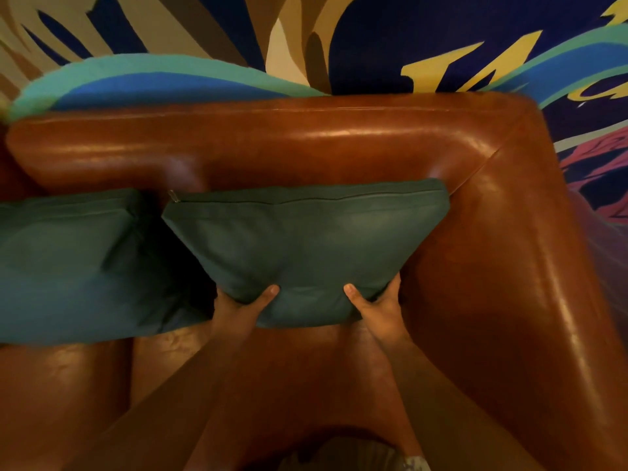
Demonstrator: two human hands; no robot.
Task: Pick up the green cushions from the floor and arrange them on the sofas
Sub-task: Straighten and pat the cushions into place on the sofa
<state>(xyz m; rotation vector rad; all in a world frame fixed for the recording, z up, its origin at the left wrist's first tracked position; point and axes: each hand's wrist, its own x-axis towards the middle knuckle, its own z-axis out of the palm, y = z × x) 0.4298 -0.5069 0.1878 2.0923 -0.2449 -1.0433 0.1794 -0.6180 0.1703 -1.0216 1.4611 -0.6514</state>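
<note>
Gripping the green cushion (306, 239) at its bottom edge, the left hand (238, 309) and right hand (379, 307) are holding it against the brown sofa (492, 266), beside another cushion (68, 266).

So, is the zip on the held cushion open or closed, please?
Closed: the zip runs unbroken along the top edge of the held cushion, no filling showing.

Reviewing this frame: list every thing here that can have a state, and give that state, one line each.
right green cushion: near edge gripped by both hands, zipped edge at the backrest, zipper closed.
left green cushion: resting on the sofa, no hand on it.
left hand: grips the right green cushion, thumb on top.
right hand: grips the same cushion, thumb on top.
brown leather sofa: bears the left cushion.
</note>
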